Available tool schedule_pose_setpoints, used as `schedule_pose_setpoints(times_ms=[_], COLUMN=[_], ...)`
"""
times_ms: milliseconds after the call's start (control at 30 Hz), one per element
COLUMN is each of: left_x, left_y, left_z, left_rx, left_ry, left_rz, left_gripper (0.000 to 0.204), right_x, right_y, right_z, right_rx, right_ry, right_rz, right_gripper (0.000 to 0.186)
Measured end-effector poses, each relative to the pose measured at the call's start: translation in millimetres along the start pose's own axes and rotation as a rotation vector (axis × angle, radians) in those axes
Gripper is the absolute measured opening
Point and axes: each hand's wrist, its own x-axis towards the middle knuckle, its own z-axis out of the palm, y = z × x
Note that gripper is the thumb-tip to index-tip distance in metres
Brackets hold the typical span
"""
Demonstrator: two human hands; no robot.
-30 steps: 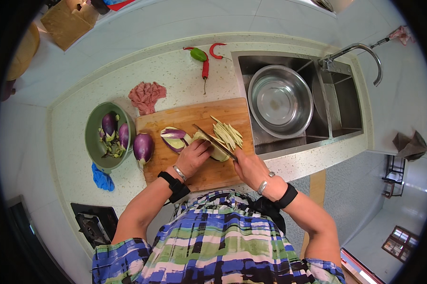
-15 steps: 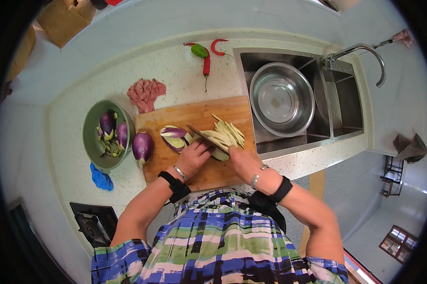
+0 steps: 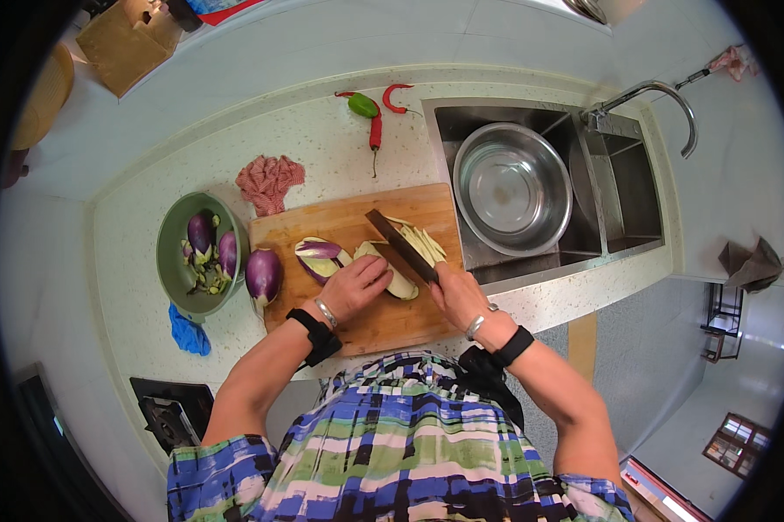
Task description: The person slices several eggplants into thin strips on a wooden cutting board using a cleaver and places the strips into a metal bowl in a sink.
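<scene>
My left hand [image 3: 355, 291] has its fingers curled over a pale cut eggplant piece [image 3: 396, 283] on the wooden board [image 3: 409, 324]. My right hand [image 3: 460, 298] grips a dark cleaver [image 3: 400, 242], whose blade lies between that piece and pale strips [image 3: 428, 242]. Left of my fingers lie purple-and-white eggplant pieces [image 3: 318, 252]. A whole eggplant [image 3: 264, 274] sits at the board's left edge.
At left are a green bowl [image 3: 183, 291] of eggplants, a blue crumpled item [image 3: 189, 335] and a stove [image 3: 161, 404]. Behind the board lie a red cloth [image 3: 270, 181] and peppers [image 3: 366, 113]. At right a steel basin [image 3: 513, 191] sits in the sink, below a faucet [image 3: 687, 113].
The cleaver has swung over to the right, away from my left fingers, with its blade now more steeply angled across the board. My left hand stays on the pale piece.
</scene>
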Motion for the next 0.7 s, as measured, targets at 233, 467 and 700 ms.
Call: schedule_pose_setpoints(times_ms=[233, 467, 700], left_x=[-5.0, -4.3, -11.8], left_y=[-1.9, -2.1, -4.0], left_z=[4.1, 5.5, 8.0], left_rx=[0.033, 0.043, 0.011], left_ry=[-0.02, 0.018, -0.053], left_rz=[0.012, 0.02, -0.013], left_gripper=[0.032, 0.031, 0.03], right_x=[-23.4, -21.4, 12.0], right_y=[-27.4, -38.5, -45.0], right_z=[-19.3, -21.7, -3.9], right_rx=[0.021, -0.028, -0.084], right_ry=[-0.046, -0.117, -0.147], right_rz=[-0.034, -0.019, 0.024], right_gripper=[0.016, 0.012, 0.012])
